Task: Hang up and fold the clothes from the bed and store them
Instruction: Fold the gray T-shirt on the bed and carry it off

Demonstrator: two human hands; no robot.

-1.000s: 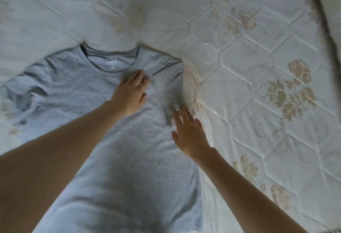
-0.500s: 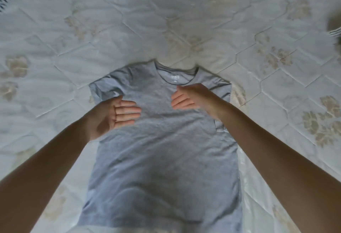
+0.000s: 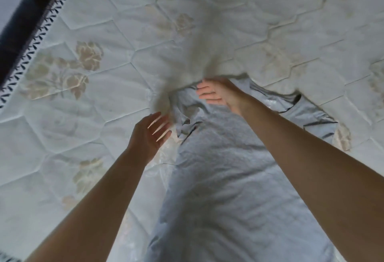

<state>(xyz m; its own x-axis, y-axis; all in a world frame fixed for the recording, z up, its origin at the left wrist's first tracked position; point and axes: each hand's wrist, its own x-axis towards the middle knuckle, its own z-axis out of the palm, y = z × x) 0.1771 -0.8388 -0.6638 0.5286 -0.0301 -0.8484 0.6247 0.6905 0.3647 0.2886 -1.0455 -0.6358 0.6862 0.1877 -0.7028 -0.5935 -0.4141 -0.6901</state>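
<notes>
the grey t-shirt (image 3: 224, 178) is laid lengthwise on the quilted mattress (image 3: 87, 95), collar end away from the viewer, its body running down to the lower edge of the view. half a second ago both short sleeves were spread flat and the collar was seen open; now the left sleeve (image 3: 182, 114) has been drawn inward and lies bunched in folds over the shoulder, and the garment's left edge is narrowed, while the right sleeve (image 3: 307, 112) is left spread out to the side.

the right hand (image 3: 216, 93) has been moved up onto the collar area, where the cloth is pressed down with straight fingers; nothing is grasped. the left hand (image 3: 151, 133) has been taken off the chest and is held just beside the bunched sleeve, fingers straight and slightly spread, released; whether the fingertips touch the cloth cannot be told, as the area is blurred.

from this it is judged that the first lengthwise fold has been begun on the left side but not smoothed. the right side is not yet folded, and storing is some way off.

the dark patterned border (image 3: 31, 39) of the mattress is seen at the upper left.
</notes>
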